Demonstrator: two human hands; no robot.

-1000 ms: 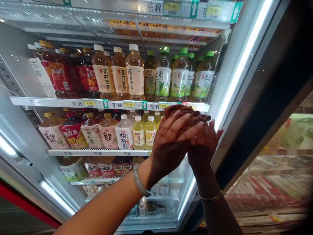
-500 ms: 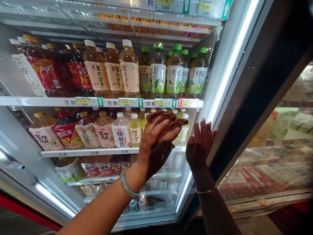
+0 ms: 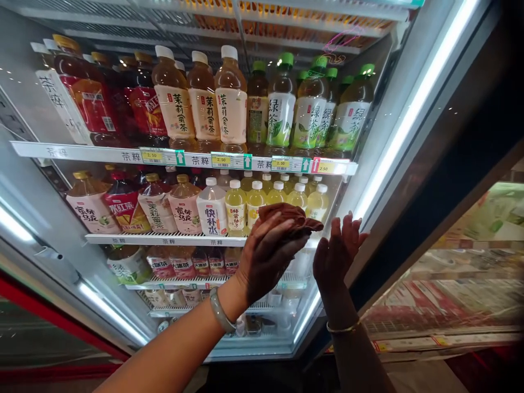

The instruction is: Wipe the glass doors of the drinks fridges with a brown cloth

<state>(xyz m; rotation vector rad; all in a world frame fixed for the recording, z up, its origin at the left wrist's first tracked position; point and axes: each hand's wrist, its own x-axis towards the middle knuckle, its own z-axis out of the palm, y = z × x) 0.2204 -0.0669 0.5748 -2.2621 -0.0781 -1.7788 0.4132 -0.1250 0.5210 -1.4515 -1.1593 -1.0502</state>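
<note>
My left hand [image 3: 264, 256], a jade-like bangle on its wrist, is closed over a bunched brown cloth [image 3: 289, 214]. The cloth is in front of the lit drinks fridge, at the height of the shelf with small yellow bottles [image 3: 278, 194]; I cannot tell whether it touches glass. To its right, by the fridge's right edge, is my right hand [image 3: 336, 251], in shadow and wearing a thin gold bangle. Its fingers are raised and apart, with nothing in them. Part of the cloth is hidden behind my left fingers.
Tea bottles with green caps [image 3: 280, 109] and white caps [image 3: 230, 103] line an upper shelf, above a price rail [image 3: 196, 160]. Large bottles [image 3: 180, 204] stand one shelf lower. A dark frame [image 3: 413, 202] runs down the right, beside blurred shelves of packaged goods [image 3: 442, 311].
The view has shifted, so the shelves sit higher and farther right. My left hand has moved down slightly with the cloth, uncovering more yellow bottles. My right hand stays beside it, fingers raised.
</note>
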